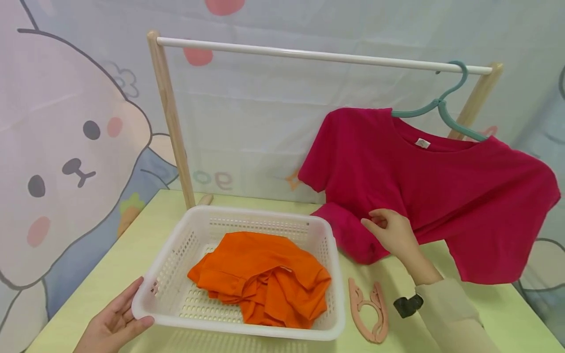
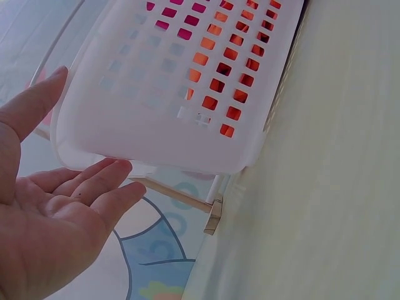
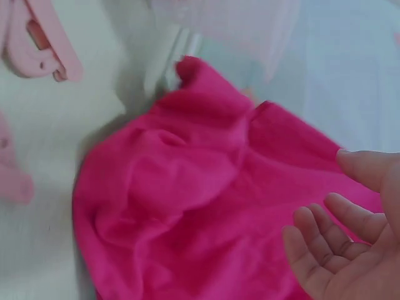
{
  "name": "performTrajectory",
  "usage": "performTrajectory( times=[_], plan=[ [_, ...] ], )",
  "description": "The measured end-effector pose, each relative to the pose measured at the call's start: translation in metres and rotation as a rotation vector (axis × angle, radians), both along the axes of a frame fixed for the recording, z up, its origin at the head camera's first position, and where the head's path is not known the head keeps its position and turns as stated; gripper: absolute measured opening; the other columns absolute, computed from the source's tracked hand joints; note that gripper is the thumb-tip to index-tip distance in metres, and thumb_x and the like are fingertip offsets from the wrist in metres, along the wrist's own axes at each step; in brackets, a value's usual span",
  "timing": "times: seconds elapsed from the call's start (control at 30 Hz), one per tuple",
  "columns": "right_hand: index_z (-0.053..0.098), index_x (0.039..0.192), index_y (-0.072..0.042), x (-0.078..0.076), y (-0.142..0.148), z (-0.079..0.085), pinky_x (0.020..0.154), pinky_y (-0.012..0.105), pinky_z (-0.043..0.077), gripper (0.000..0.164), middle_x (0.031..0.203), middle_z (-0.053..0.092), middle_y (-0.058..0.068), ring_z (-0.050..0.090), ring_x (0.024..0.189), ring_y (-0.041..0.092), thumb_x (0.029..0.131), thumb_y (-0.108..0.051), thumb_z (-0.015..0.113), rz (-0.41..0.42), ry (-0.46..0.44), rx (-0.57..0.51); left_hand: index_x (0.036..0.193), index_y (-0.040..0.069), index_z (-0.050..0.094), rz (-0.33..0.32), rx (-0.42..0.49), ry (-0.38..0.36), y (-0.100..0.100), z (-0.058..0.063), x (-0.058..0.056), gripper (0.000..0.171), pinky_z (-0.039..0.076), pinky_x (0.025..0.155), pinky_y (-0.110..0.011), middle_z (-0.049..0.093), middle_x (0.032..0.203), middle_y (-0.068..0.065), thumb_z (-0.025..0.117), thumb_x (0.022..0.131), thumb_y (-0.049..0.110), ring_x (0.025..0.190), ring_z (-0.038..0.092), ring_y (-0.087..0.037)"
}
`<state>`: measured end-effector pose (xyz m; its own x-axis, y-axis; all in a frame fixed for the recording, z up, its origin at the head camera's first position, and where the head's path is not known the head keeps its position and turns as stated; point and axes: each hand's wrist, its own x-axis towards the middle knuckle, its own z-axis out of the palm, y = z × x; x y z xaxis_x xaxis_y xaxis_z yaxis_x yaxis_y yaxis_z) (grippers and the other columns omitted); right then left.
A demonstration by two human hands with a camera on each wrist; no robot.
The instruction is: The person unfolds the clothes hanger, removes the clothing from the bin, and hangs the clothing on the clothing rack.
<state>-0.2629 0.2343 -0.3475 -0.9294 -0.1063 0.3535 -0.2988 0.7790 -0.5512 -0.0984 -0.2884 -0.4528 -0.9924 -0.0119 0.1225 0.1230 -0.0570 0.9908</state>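
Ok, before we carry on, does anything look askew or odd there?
Yes, the magenta shirt: it hangs from the teal hanger on the rail, but its lower part beside the white basket bunches up on the table instead of hanging straight. No spill or damage stands out.

Open space beneath white rail (image 1: 309, 55), pink shirt (image 1: 423, 186) blocking right side, basket (image 1: 238, 329) in front

Soft, even light is filling the head view; the left wrist view is looking dimmer (greyer, too); in the blurred right one, the magenta shirt (image 3: 169, 187) is shadowing the tabletop (image 3: 44, 250)
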Motion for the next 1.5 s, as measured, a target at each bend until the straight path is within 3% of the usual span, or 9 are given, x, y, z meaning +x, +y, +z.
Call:
performTrajectory(
  times=[0.2, 0.3, 0.4, 0.63, 0.83, 1.13, 1.5],
  plan=[
    [0.065, 0.112, 0.002, 0.039, 0.008, 0.007, 0.068, 0.033, 0.051, 0.036, 0.099, 0.065, 0.014, 0.064, 0.087, 0.028, 0.090, -0.026, 0.068, -0.010, 0.073, 0.025, 0.153, 0.007, 0.024, 0.011, 0.000, 0.009, 0.000, -0.001, -0.001, 0.076, 0.054, 0.078, -0.020, 0.056, 0.123, 0.026, 0.060, 0.088, -0.010, 0.106, 0.060, 0.003],
    [0.063, 0.114, 0.003, 0.054, 0.013, 0.006, 0.067, 0.030, 0.051, 0.037, 0.099, 0.064, 0.014, 0.063, 0.085, 0.026, 0.091, -0.026, 0.068, -0.010, 0.052, 0.023, 0.153, 0.011, 0.027, 0.013, 0.015, 0.016, 0.000, -0.003, -0.002, 0.076, 0.054, 0.078, -0.020, 0.056, 0.123, 0.026, 0.060, 0.088, -0.010, 0.106, 0.059, 0.004],
    [0.062, 0.116, 0.003, 0.068, 0.017, 0.000, 0.067, 0.027, 0.052, 0.040, 0.099, 0.063, 0.012, 0.063, 0.084, 0.023, 0.091, -0.028, 0.068, -0.012, 0.016, 0.020, 0.152, 0.015, 0.029, 0.022, 0.033, 0.004, 0.001, -0.004, -0.002, 0.076, 0.054, 0.078, -0.020, 0.055, 0.123, 0.027, 0.061, 0.088, -0.010, 0.105, 0.059, 0.005],
    [0.065, 0.114, 0.001, 0.089, 0.022, -0.022, 0.066, 0.024, 0.053, 0.038, 0.096, 0.064, 0.008, 0.064, 0.079, 0.017, 0.089, -0.026, 0.071, -0.038, 0.016, 0.018, 0.153, 0.010, 0.024, 0.043, 0.026, -0.029, 0.002, -0.004, -0.002, 0.077, 0.055, 0.077, -0.020, 0.055, 0.121, 0.028, 0.062, 0.088, -0.009, 0.104, 0.059, 0.006],
    [0.062, 0.119, 0.002, 0.100, 0.024, -0.041, 0.065, 0.025, 0.051, 0.045, 0.098, 0.065, 0.008, 0.063, 0.080, 0.014, 0.087, -0.029, 0.072, -0.052, -0.114, -0.002, 0.148, 0.024, 0.037, 0.030, 0.044, -0.008, 0.001, -0.006, -0.002, 0.074, 0.055, 0.077, -0.020, 0.056, 0.121, 0.027, 0.061, 0.087, -0.010, 0.104, 0.059, 0.005],
    [0.054, 0.128, 0.007, 0.102, 0.028, -0.066, 0.063, 0.024, 0.050, 0.060, 0.105, 0.062, 0.010, 0.061, 0.085, 0.015, 0.083, -0.026, 0.076, 0.003, -0.359, -0.060, 0.139, 0.033, 0.048, -0.007, 0.084, 0.036, -0.001, -0.008, -0.003, 0.070, 0.054, 0.078, -0.020, 0.057, 0.122, 0.024, 0.060, 0.087, -0.012, 0.106, 0.059, 0.004],
    [0.049, 0.128, 0.015, 0.098, 0.030, -0.085, 0.074, 0.031, 0.051, 0.077, 0.101, 0.061, 0.008, 0.060, 0.088, 0.018, 0.075, -0.027, 0.083, 0.062, -0.453, -0.049, 0.139, 0.032, 0.048, -0.018, 0.092, 0.055, 0.000, -0.009, -0.003, 0.069, 0.055, 0.078, -0.021, 0.057, 0.123, 0.023, 0.058, 0.088, -0.013, 0.106, 0.059, 0.003]
  ],
)
